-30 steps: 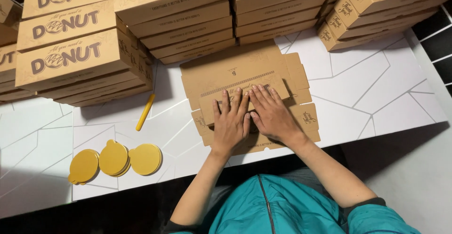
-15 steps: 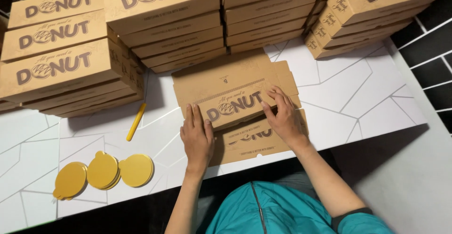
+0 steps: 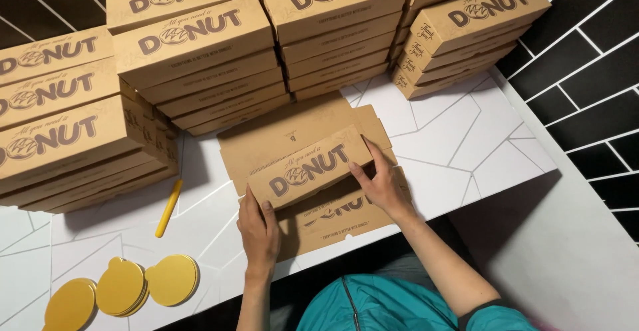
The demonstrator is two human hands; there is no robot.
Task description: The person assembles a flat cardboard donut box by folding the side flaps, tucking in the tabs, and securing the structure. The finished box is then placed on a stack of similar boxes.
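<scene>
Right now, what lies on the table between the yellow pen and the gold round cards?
Nothing. In the head view, only bare white table with thin grey lines shows between the yellow pen and the gold round cards.

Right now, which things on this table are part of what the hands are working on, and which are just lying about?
In hand:
- flat brown cardboard box blank, front panel being folded up
- left hand, at the panel's left end
- right hand, at the panel's right end

Lying about:
- stacks of finished brown cardboard boxes
- yellow pen
- round gold cardboard discs
- white patterned table
</scene>
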